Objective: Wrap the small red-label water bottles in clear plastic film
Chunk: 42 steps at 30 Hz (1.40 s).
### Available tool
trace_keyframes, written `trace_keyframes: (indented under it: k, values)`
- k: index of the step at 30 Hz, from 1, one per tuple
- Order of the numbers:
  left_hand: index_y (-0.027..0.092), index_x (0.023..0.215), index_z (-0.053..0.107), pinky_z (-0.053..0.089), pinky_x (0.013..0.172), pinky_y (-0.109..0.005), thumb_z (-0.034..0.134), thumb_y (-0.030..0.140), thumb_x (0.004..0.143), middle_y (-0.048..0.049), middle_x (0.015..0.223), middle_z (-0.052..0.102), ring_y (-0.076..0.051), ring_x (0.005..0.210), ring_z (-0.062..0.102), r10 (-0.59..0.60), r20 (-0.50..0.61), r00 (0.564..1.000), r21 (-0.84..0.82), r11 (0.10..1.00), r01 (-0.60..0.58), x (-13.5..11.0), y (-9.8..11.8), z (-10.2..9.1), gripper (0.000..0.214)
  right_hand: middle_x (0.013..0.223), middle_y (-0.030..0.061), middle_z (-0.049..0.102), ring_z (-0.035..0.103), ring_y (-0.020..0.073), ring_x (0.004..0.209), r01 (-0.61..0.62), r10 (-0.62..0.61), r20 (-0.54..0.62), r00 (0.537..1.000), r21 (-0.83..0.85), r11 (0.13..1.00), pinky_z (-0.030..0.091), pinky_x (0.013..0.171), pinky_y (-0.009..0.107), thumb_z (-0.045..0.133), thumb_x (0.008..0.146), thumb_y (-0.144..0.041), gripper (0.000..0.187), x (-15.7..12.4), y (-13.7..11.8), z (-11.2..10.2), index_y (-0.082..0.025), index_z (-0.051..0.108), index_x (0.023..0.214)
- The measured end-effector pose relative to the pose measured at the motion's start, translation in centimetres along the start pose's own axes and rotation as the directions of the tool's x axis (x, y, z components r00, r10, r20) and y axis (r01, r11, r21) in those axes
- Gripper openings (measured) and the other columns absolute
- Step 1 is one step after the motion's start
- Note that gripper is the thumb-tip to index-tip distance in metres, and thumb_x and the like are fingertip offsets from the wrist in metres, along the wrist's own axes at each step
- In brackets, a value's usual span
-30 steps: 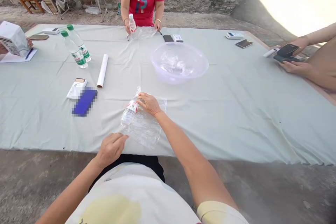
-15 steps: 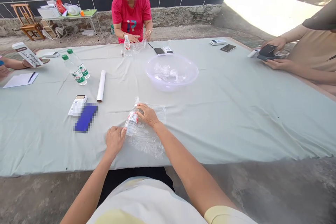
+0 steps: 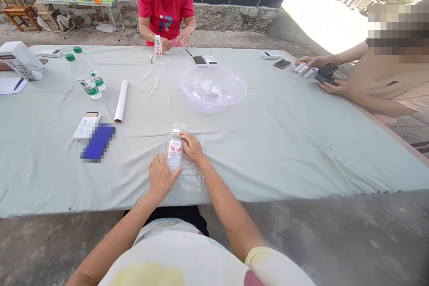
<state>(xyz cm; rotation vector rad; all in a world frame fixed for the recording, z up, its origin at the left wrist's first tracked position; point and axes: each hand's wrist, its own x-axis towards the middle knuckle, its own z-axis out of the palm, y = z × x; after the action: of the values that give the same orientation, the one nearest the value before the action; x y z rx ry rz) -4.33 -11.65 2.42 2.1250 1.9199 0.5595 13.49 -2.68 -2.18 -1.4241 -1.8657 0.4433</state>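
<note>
A small clear water bottle with a white cap and a red-and-white label lies on the table in front of me, its cap pointing away. Under and around it spreads a thin sheet of clear plastic film, wrinkled on the right side. My left hand grips the bottle's lower left side, the thumb reaching across its base. Close to the cap, my right hand has its fingers bent against the bottle's upper right side. Whether those fingertips also pinch film, I cannot make out.
Beyond lie a translucent purple basin holding crumpled film, a white film roll, two green-capped bottles, a white device and a blurred blue object. One person sits opposite; another handles small items at right.
The bottle has turned and shifted right over the film, showing a different side of its label. My left hand has followed it rightward. The person at right now reaches to small white items.
</note>
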Motion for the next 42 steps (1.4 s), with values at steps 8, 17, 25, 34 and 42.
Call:
trace_keyframes:
  k: [8,17,25,34,42]
  values:
    - [0.019,0.108,0.059,0.047,0.085,-0.051,0.071,0.02,0.081,-0.0216,0.128,0.058,-0.039,0.114,0.058,0.311,-0.03,0.95,0.098,0.947,-0.307,-1.0,2.8,2.0,0.029,0.134,0.0115,0.062,0.05,0.0245,0.131,-0.03,0.043,0.158,0.986,-0.088,0.996,0.038,0.114,0.044,0.045,0.076,-0.006,0.037,0.5,1.1,-3.7,-0.018,0.073,0.097]
    - [0.021,0.116,0.064,0.039,0.106,-0.055,0.068,0.022,0.086,-0.0173,0.15,0.05,-0.037,0.137,0.046,0.638,0.179,0.749,0.026,0.758,-0.652,-2.1,5.2,2.1,0.03,0.128,0.0157,0.065,0.062,0.0279,0.114,-0.428,0.432,-0.01,0.902,-0.148,0.891,0.049,0.098,0.045,0.036,0.098,-0.039,0.044,0.0,3.2,-9.6,-0.017,0.063,0.123]
    - [0.012,0.111,0.068,0.024,0.118,-0.057,0.071,0.04,0.085,-0.024,0.135,0.058,-0.038,0.142,0.039,0.756,0.259,0.601,-0.13,0.644,-0.754,-2.8,8.3,4.2,0.038,0.109,0.022,0.069,0.069,0.0312,0.095,-0.58,0.595,0.027,0.803,-0.194,0.791,0.052,0.082,0.041,0.04,0.087,-0.076,0.071,3.2,3.5,-7.7,-0.017,0.067,0.116]
    - [0.022,0.122,0.059,0.039,0.113,-0.046,0.056,0.021,0.09,-0.0128,0.136,0.058,-0.026,0.134,0.049,0.813,0.021,0.582,-0.566,0.49,-0.663,-3.1,6.7,3.8,0.032,0.088,0.01,0.071,0.065,0.0223,0.068,-0.54,0.558,0.115,0.822,-0.154,0.827,0.052,0.063,0.035,0.051,0.084,-0.022,0.03,1.8,1.1,-8.0,-0.02,0.069,0.108]
    - [0.024,0.142,0.042,0.047,0.105,-0.05,0.063,0.062,0.084,-0.0182,0.146,0.049,-0.031,0.136,0.049,0.154,0.548,0.822,-0.82,0.295,0.491,-1.4,2.7,1.0,0.073,0.095,0.0051,0.06,0.058,0.0165,0.078,-0.089,0.101,-0.122,0.987,0.094,0.992,0.054,0.076,0.035,0.039,0.096,-0.021,0.034,-0.5,-9.2,-11.8,-0.027,0.068,0.112]
